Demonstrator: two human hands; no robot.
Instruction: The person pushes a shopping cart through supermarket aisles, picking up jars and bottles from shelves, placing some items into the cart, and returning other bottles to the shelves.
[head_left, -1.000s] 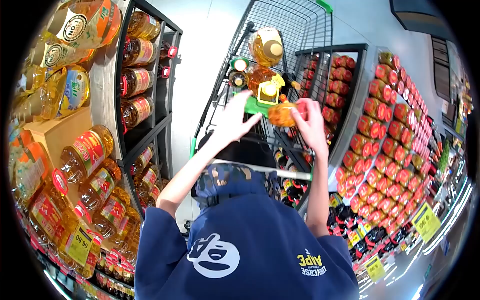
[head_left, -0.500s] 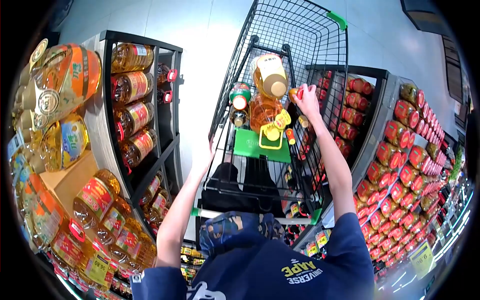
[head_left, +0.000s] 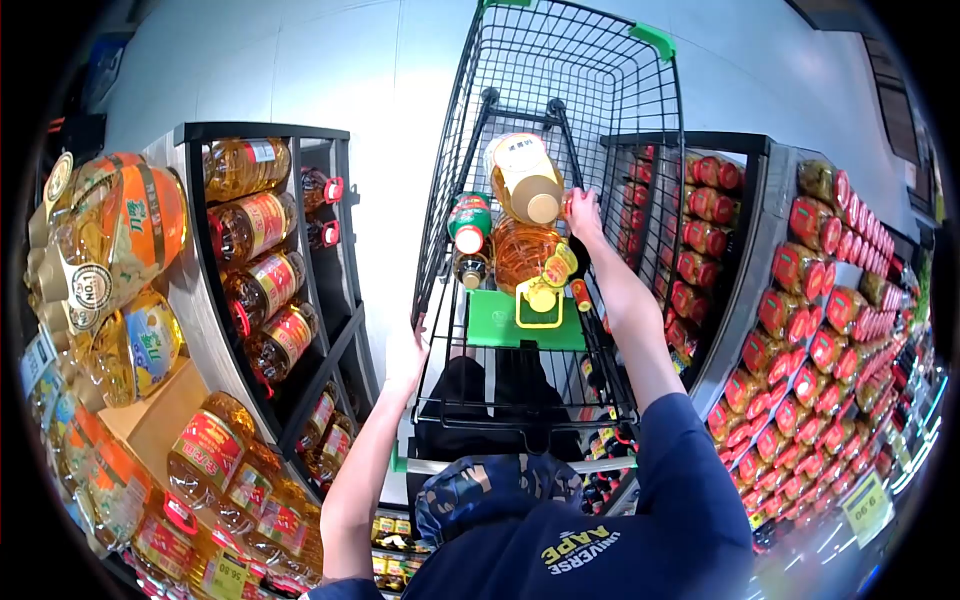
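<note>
Right hand [head_left: 584,214]: grip clamped on jar [head_left: 568,203], red bit showing left of fingers, right of big oil bottle [head_left: 522,176] in cart [head_left: 653,42]. Left hand [head_left: 409,352] by cart's left side; can't tell grip.

Cart [head_left: 653,42] front open, nearer — bottles [head_left: 525,255] blocking

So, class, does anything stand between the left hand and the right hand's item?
Yes: the cart's wire side and, inside, the amber bottle stand between the left hand and the red item in the right hand.

Shelved bottles [head_left: 255,226] at left — yellow price tag [head_left: 867,508], right
</note>
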